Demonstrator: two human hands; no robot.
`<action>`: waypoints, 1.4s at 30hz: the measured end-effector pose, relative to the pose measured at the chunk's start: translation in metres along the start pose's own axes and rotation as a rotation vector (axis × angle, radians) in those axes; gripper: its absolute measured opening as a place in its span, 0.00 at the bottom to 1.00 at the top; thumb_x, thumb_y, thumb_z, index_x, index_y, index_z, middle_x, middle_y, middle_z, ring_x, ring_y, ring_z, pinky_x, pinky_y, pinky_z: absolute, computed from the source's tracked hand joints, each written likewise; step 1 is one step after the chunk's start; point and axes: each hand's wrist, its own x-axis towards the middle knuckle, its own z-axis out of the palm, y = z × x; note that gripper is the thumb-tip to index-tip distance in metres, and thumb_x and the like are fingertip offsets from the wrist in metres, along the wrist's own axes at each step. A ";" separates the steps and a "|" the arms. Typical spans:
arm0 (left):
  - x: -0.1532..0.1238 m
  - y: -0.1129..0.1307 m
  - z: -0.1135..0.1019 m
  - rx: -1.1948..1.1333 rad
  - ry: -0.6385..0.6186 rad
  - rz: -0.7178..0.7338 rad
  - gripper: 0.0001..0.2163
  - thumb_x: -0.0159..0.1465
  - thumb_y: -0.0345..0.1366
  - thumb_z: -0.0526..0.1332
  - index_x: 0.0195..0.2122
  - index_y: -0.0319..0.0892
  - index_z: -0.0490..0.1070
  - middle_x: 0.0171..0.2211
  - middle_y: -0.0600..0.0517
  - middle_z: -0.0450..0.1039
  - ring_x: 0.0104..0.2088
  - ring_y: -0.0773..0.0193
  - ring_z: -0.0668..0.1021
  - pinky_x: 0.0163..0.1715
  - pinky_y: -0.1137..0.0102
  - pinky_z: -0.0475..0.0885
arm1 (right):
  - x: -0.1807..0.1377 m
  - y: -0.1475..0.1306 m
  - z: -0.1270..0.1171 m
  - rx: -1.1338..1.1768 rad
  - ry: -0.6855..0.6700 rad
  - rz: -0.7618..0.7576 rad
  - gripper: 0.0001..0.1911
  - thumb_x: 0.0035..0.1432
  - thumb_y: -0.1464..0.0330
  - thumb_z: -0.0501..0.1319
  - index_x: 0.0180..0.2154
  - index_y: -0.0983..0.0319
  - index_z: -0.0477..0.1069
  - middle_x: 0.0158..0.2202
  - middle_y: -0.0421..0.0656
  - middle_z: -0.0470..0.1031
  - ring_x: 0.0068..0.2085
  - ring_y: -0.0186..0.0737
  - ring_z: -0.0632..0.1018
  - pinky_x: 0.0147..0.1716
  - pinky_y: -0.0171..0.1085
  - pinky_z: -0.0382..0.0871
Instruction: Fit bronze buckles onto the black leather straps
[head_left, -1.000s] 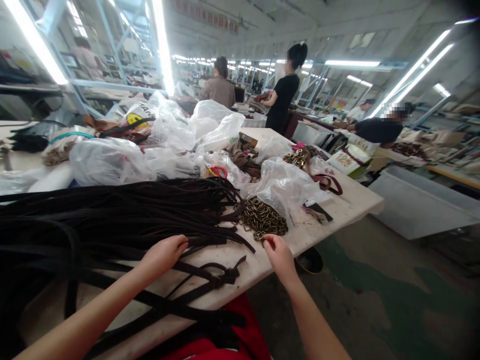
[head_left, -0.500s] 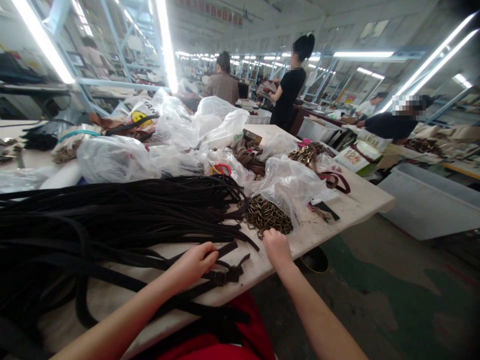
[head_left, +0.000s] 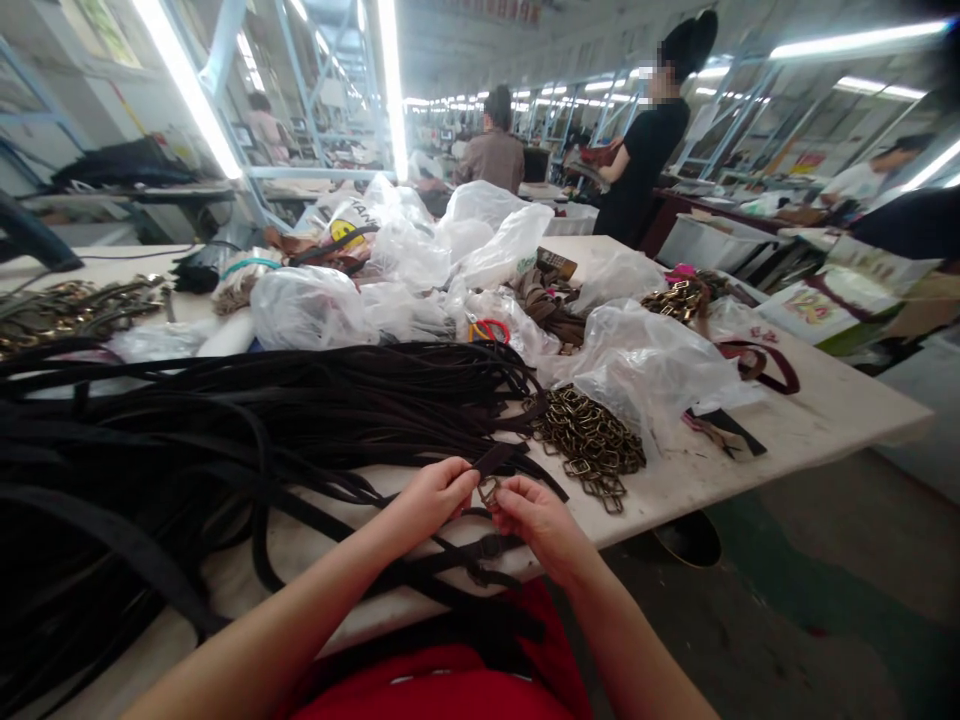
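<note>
My left hand (head_left: pixel 433 496) pinches the end of a dark strap (head_left: pixel 493 459) just above the table's near edge. Right beside it, my right hand (head_left: pixel 534 517) is closed on a small brass buckle (head_left: pixel 489 489), held against the strap end. The two hands nearly touch. A big heap of dark straps (head_left: pixel 247 420) spreads over the left of the white table (head_left: pixel 817 420). To the right of my hands lies a pile of brass buckles (head_left: pixel 589 445). A few finished straps with buckles (head_left: pixel 480 548) hang over the table edge below my hands.
Clear plastic bags (head_left: pixel 645 365) and brown leather pieces (head_left: pixel 547 305) crowd the middle of the table, with red-handled scissors (head_left: pixel 491 328) among them. More brass hardware (head_left: pixel 679 298) lies further back. Other people (head_left: pixel 649 130) work at benches behind. A dark round object (head_left: pixel 690 540) sits on the floor.
My left hand left the strap heap with one strap end. My right hand came back from the buckle pile with a buckle. Both hands met in front of me.
</note>
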 end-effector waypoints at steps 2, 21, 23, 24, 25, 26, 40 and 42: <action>-0.002 -0.003 -0.001 0.020 -0.002 -0.014 0.14 0.58 0.46 0.50 0.24 0.41 0.61 0.18 0.58 0.62 0.19 0.71 0.65 0.19 0.76 0.59 | 0.002 0.003 0.003 0.026 -0.006 0.030 0.13 0.44 0.62 0.66 0.27 0.64 0.68 0.25 0.38 0.70 0.24 0.28 0.69 0.23 0.28 0.61; -0.009 0.000 0.004 -0.005 0.058 -0.050 0.13 0.57 0.44 0.51 0.25 0.39 0.62 0.18 0.58 0.62 0.20 0.71 0.64 0.20 0.75 0.58 | -0.001 0.011 0.015 0.006 0.097 -0.141 0.16 0.48 0.59 0.63 0.36 0.62 0.69 0.31 0.40 0.72 0.28 0.31 0.71 0.28 0.31 0.64; -0.011 0.001 0.003 0.064 0.038 -0.036 0.13 0.57 0.44 0.52 0.23 0.40 0.62 0.18 0.58 0.62 0.20 0.71 0.64 0.19 0.75 0.57 | 0.000 0.010 0.015 -0.121 0.143 -0.202 0.15 0.46 0.60 0.65 0.35 0.61 0.69 0.28 0.38 0.71 0.26 0.31 0.69 0.25 0.31 0.62; -0.012 0.002 0.003 0.083 0.023 -0.032 0.13 0.57 0.44 0.51 0.23 0.40 0.62 0.18 0.58 0.62 0.20 0.71 0.64 0.19 0.75 0.57 | 0.001 0.009 0.015 -0.170 0.150 -0.214 0.15 0.46 0.60 0.65 0.34 0.62 0.69 0.27 0.38 0.70 0.25 0.30 0.68 0.24 0.30 0.61; -0.012 0.003 0.002 0.088 0.013 -0.032 0.13 0.58 0.44 0.51 0.23 0.40 0.62 0.18 0.58 0.62 0.19 0.71 0.64 0.19 0.75 0.57 | 0.001 0.007 0.015 -0.201 0.149 -0.211 0.15 0.45 0.60 0.65 0.33 0.62 0.69 0.26 0.37 0.70 0.24 0.30 0.68 0.23 0.30 0.60; -0.013 0.004 0.002 0.081 0.012 -0.035 0.13 0.58 0.44 0.51 0.23 0.40 0.62 0.17 0.58 0.62 0.19 0.71 0.64 0.19 0.75 0.57 | 0.001 0.006 0.016 -0.212 0.143 -0.200 0.15 0.45 0.60 0.65 0.32 0.62 0.69 0.25 0.37 0.69 0.24 0.30 0.67 0.22 0.30 0.60; -0.015 -0.008 -0.003 -0.096 -0.116 -0.128 0.15 0.61 0.47 0.47 0.37 0.41 0.60 0.15 0.61 0.62 0.13 0.72 0.63 0.13 0.78 0.56 | 0.006 0.006 -0.001 0.023 0.193 -0.194 0.16 0.45 0.60 0.65 0.37 0.60 0.72 0.27 0.39 0.70 0.25 0.30 0.70 0.23 0.30 0.64; -0.017 -0.006 -0.009 -0.115 -0.238 -0.160 0.15 0.60 0.48 0.48 0.37 0.40 0.61 0.16 0.60 0.63 0.14 0.73 0.64 0.14 0.78 0.58 | 0.004 0.001 -0.007 0.034 0.137 -0.147 0.16 0.45 0.61 0.66 0.36 0.61 0.73 0.26 0.38 0.70 0.24 0.29 0.69 0.23 0.29 0.64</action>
